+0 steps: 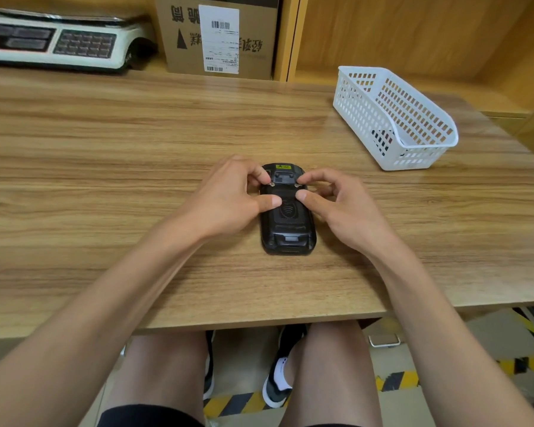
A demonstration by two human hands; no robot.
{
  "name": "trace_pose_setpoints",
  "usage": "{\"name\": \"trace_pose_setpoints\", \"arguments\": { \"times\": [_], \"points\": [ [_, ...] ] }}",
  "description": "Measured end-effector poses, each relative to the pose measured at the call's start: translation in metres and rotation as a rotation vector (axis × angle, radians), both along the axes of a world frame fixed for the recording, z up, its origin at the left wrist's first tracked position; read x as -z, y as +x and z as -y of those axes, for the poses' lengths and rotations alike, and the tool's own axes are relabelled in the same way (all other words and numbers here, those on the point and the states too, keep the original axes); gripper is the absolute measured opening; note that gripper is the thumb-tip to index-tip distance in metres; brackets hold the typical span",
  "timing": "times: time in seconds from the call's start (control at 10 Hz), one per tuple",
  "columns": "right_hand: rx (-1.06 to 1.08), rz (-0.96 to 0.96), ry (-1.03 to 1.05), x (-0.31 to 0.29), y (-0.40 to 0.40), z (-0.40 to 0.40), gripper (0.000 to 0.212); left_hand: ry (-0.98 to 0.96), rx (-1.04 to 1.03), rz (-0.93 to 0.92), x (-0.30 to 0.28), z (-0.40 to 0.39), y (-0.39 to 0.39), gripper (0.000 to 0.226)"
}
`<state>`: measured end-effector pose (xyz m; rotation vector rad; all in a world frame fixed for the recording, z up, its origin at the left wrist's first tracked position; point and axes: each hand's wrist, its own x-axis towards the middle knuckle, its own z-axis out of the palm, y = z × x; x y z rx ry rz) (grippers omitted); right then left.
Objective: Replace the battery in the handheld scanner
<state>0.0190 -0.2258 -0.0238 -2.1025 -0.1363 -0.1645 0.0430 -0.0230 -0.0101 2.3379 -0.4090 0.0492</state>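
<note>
A black handheld scanner (288, 224) lies face down on the wooden table (136, 167), its back cover towards me and a yellow label at its far end. My left hand (228, 198) pinches the small metal latch at the cover's upper left, thumb resting on the cover. My right hand (336, 208) does the same at the upper right latch, thumb on the cover. The cover is in place on the scanner. No loose battery is visible on the table.
A white plastic basket (392, 118) stands at the right back of the table with something dark inside. A weighing scale (59, 41) and a cardboard box (219, 35) sit at the back. The table's front edge is near my knees.
</note>
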Motion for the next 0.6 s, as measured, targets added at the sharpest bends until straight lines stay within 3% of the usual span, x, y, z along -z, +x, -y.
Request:
{"name": "trace_pose_setpoints", "arguments": {
  "times": [0.6],
  "points": [
    [0.068, -0.01, 0.011, -0.004, -0.009, 0.001, 0.015, -0.03, -0.066, 0.138, 0.004, -0.003, -0.017, 0.031]
  ]
}}
